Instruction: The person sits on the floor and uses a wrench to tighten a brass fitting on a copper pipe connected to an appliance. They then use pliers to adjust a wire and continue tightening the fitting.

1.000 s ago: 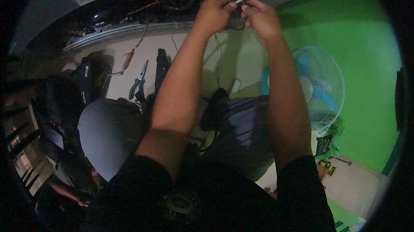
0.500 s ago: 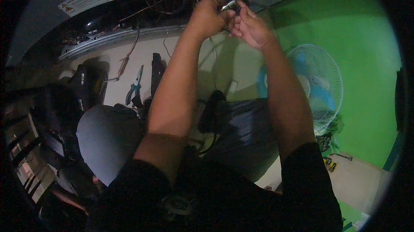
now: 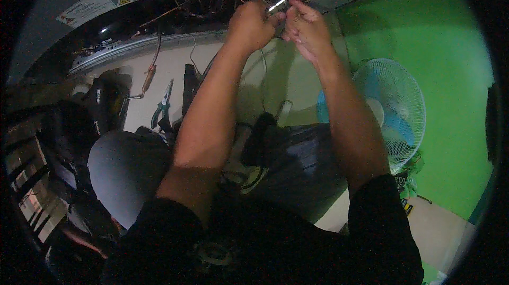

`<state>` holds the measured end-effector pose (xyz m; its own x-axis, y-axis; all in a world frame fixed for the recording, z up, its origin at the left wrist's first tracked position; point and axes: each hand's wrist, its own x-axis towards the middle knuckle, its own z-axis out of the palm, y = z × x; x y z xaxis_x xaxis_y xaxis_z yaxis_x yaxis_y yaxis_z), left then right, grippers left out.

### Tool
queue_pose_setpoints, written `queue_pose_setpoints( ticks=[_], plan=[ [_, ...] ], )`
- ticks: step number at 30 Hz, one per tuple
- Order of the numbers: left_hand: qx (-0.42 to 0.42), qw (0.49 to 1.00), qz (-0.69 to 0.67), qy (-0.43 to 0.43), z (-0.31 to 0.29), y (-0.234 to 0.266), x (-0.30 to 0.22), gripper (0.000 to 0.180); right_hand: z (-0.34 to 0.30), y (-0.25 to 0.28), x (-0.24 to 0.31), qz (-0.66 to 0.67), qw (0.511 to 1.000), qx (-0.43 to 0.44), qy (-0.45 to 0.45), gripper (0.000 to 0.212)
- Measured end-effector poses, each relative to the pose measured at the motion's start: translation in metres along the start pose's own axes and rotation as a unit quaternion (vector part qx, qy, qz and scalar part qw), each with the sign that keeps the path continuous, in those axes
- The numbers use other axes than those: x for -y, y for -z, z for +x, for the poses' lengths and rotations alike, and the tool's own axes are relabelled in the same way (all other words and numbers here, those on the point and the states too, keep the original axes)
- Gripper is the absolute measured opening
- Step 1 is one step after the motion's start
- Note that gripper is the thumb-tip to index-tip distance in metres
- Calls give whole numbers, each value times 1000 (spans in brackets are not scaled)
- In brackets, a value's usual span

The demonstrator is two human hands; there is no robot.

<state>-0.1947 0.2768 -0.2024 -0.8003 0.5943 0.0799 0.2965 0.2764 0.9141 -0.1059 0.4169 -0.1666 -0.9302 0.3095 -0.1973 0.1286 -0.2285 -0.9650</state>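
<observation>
Both arms reach up to the open, dark lower compartment (image 3: 209, 7) of a large grey appliance. My left hand (image 3: 250, 26) is closed around one end of a short, shiny metal cylinder (image 3: 278, 5). At the cylinder's other end, my right hand (image 3: 310, 26) has its thumb and index finger on it, with the remaining fingers curled below. The cylinder lies slanted between the hands; its kind is too small and blurred to tell. Behind my left hand run thin copper tubes (image 3: 164, 15). The ends of the cylinder are hidden by my fingers.
Long-nose pliers (image 3: 162, 107) lie on the pale floor at left, near a copper-coloured cylinder (image 3: 149, 77) on a hanging tube. A black bag (image 3: 101, 99) sits farther left. A white fan (image 3: 395, 113) with blue blades stands right, by the green wall (image 3: 450, 73). Another person's grey-clad knee (image 3: 127, 171) is at left.
The view has shifted slightly. My right hand has turned a little, bringing its thumb and index finger closer around the cylinder's end. My left hand keeps its hold.
</observation>
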Motion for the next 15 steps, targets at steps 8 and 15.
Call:
queue_pose_setpoints(
  ticks=[8, 15],
  plan=[
    [-24, 999, 10, 36, 4, -4, 2, 42, 5, -12, 2, -16, 999, -32, 11, 39],
    [-99, 994, 41, 3, -4, -8, -7, 37, 4, -37, 8, -73, 990, -112, 37, 35]
  ],
)
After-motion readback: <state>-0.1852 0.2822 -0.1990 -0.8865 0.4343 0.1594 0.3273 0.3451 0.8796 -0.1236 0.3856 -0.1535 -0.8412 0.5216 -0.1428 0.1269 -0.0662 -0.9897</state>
